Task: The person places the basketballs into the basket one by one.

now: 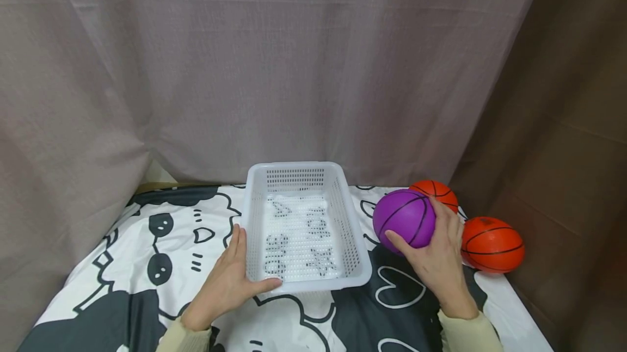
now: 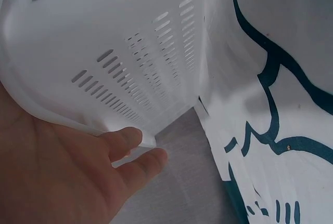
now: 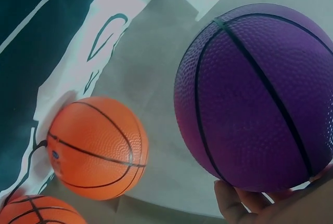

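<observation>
My right hand point(image 1: 443, 257) grips a purple toy basketball point(image 1: 403, 218), its thumb on the near side and its fingers round the right side. The right wrist view shows the same purple ball point(image 3: 255, 94) with fingertips under its edge. My left hand point(image 1: 227, 281) rests on a white plastic basket point(image 1: 318, 286) at its near left corner. Its thumb lies along the front rim and its straight fingers lie along the left side. In the left wrist view, fingertips touch the slotted wall of the basket point(image 2: 57, 42). The basket holds nothing.
Two orange toy basketballs lie at the right, one point(image 1: 443, 193) partly hidden behind the purple ball, the other point(image 1: 492, 245) near the right edge of the bed-like surface. A black-and-white patterned cloth point(image 1: 196, 243) covers the surface. Grey-brown curtains point(image 1: 294, 69) hang behind and at both sides.
</observation>
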`<move>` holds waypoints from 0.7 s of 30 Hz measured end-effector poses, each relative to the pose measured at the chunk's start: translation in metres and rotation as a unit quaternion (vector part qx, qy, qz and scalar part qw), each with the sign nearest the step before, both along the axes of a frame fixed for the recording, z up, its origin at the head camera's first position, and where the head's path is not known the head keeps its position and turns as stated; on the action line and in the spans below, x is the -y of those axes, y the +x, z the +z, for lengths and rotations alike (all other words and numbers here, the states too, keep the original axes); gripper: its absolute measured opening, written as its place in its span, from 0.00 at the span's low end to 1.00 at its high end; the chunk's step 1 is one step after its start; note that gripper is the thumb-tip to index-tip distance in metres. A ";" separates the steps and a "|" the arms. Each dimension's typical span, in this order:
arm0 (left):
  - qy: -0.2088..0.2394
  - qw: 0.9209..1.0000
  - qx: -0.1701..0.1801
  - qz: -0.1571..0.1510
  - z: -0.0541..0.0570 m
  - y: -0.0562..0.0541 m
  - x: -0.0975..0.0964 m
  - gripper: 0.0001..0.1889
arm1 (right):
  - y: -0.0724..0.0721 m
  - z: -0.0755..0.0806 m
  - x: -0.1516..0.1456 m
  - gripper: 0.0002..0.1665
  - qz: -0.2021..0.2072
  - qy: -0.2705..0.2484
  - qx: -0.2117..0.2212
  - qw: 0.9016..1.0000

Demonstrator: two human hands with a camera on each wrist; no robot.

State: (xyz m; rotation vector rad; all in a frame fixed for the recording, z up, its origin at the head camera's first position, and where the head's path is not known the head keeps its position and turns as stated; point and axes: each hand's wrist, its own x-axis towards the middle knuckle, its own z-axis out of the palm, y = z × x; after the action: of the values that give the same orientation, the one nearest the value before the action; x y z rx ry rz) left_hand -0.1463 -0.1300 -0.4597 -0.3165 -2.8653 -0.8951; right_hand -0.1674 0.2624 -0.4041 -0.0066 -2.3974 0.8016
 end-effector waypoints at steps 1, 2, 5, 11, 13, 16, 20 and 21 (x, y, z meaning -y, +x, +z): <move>0.000 1.000 -0.002 0.000 0.000 0.000 0.000 0.73 | 0.000 0.000 0.001 0.64 0.006 -0.002 -0.003 1.000; 0.001 1.000 -0.003 0.000 0.000 0.000 0.000 0.73 | 0.000 0.001 0.003 0.64 0.012 -0.004 -0.006 1.000; 0.002 1.000 -0.006 -0.002 0.000 0.000 0.000 0.72 | 0.001 0.003 0.008 0.64 0.027 -0.007 -0.010 1.000; 0.006 1.000 -0.009 0.001 0.000 0.000 0.000 0.73 | 0.002 0.006 0.018 0.64 0.050 -0.009 -0.016 0.999; 0.009 1.000 -0.007 0.001 0.000 0.000 0.000 0.73 | 0.002 0.007 0.020 0.64 0.062 -0.009 -0.023 0.998; 0.008 1.000 -0.005 0.002 0.000 0.001 0.000 0.73 | 0.002 0.008 0.024 0.65 0.074 -0.009 -0.038 0.997; 0.007 1.000 -0.001 0.000 0.000 0.000 0.000 0.73 | 0.002 0.010 0.029 0.65 0.086 -0.008 -0.046 0.995; 0.008 1.000 0.000 0.000 0.000 0.000 0.000 0.73 | 0.002 0.010 0.030 0.65 0.090 -0.009 -0.046 0.995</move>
State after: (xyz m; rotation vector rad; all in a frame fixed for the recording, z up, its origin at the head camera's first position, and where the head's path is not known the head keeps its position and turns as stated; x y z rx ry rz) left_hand -0.1465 -0.1304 -0.4595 -0.3148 -2.8561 -0.9172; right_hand -0.1655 0.2321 -0.3941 0.2373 -2.3262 0.8844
